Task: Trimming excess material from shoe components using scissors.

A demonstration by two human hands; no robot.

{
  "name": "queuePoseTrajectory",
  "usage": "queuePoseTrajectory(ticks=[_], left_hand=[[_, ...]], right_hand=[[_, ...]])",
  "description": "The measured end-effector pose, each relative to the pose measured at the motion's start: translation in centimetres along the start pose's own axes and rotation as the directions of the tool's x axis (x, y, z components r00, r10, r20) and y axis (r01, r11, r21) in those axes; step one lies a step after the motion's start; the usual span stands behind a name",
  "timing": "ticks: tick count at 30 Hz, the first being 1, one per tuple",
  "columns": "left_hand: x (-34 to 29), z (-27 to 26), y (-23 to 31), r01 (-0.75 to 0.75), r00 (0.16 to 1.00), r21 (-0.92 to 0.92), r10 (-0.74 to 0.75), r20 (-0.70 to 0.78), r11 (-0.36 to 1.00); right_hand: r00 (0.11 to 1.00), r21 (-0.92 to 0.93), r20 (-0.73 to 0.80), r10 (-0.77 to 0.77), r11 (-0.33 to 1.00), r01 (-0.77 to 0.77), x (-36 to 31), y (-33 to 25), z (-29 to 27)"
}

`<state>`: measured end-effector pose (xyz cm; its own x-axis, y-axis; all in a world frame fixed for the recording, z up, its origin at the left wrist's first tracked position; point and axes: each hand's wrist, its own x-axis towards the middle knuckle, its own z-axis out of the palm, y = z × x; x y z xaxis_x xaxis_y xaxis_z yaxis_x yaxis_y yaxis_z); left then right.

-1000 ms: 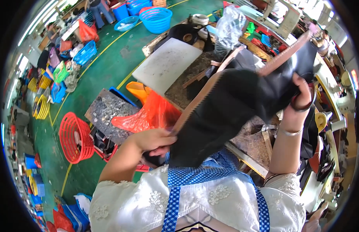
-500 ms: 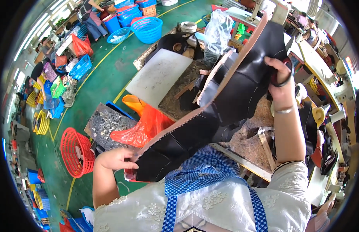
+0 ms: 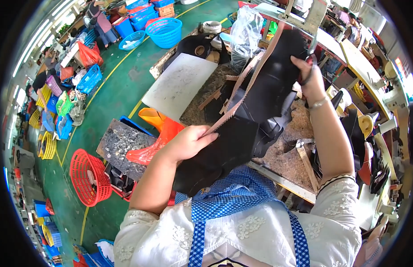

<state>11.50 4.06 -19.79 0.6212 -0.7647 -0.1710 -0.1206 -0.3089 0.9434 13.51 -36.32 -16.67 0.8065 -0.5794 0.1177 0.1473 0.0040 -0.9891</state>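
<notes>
A long run of joined black leather shoe pieces (image 3: 224,144) hangs across my front, dark and partly blurred. Along its upper side runs a tan, zigzag-cut edge (image 3: 264,60). My left hand (image 3: 186,143) is closed on that edge near its middle, thumb on top, with black leather drooping below toward my apron (image 3: 233,189). Higher up at the right, my right hand (image 3: 309,82) grips the far end of the leather. The same hand carries scissors (image 3: 312,49), their blades pointing up past the leather; the handles are mostly hidden by the fingers.
Beyond the leather, a worn workbench (image 3: 291,147) holds a white board (image 3: 180,84), a clear plastic bag (image 3: 246,40) and scraps. An orange-red bag (image 3: 157,138) lies beside a metal-littered board (image 3: 124,144). A red basket (image 3: 88,178) stands on the floor at left; machine tables line the right.
My left hand has let go of the leather's lower left end and moved right and up to its tan edge. The right hand has shifted slightly left, and the scissor blades now show.
</notes>
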Motion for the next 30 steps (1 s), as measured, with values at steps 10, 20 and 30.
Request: queuePoseTrajectory(ticks=[10,20,30], left_hand=[[0.8,-1.0,-1.6,0.07,0.997,0.029,-0.069,-0.044,0.997],[0.2,-1.2,-0.1,0.098,0.995,0.09,-0.099,-0.001,0.991],[-1.2,2.1,3.1,-0.233,0.906,-0.385,0.055,-0.419,0.893]], right_hand=[[0.469,-0.51,0.666,0.58,0.813,-0.281,-15.0,-2.9,0.7],[0.409,-0.69,0.609,0.679,0.708,-0.15,-14.8,-1.2,4.0],[0.682,0.003,0.706,0.19,0.962,-0.271,-22.3,-1.8,8.0]])
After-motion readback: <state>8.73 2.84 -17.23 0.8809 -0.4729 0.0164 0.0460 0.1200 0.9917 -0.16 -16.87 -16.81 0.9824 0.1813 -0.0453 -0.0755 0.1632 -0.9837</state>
